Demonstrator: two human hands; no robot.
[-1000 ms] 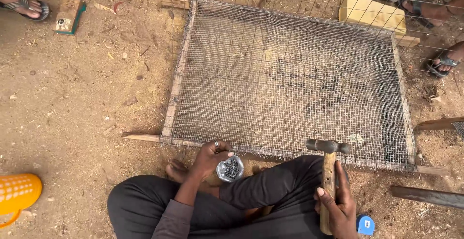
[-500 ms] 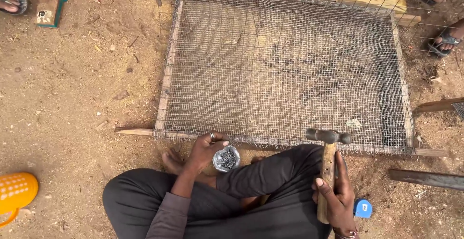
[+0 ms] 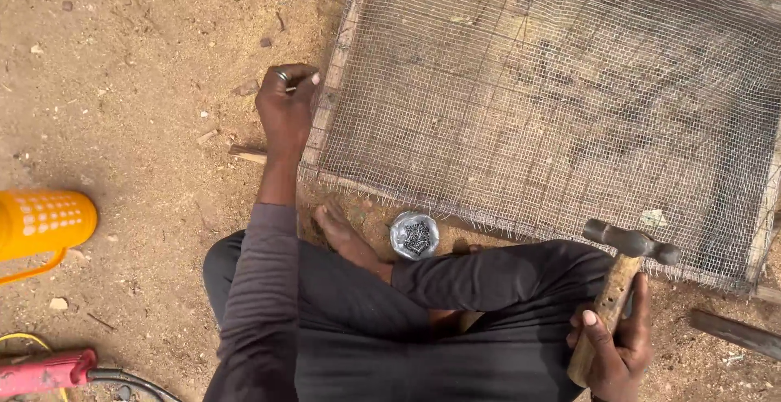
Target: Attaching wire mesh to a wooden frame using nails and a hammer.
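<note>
The left hand [image 3: 286,105] pinches a small nail [image 3: 298,87] at the left rail of the mesh-covered wooden frame [image 3: 332,93], steadying it upright, while the right hand [image 3: 614,345] grips the hammer [image 3: 622,280] by its handle over the lap.

This is an outdoor work yard, not a room. The ground [image 3: 122,85] is bare sandy earth with small stones and wood chips. A wooden frame covered with wire mesh [image 3: 553,101] lies flat on it, beside a small tin of nails [image 3: 414,235], a hammer [image 3: 622,276] and a yellow plastic jug [image 3: 41,223].
</note>
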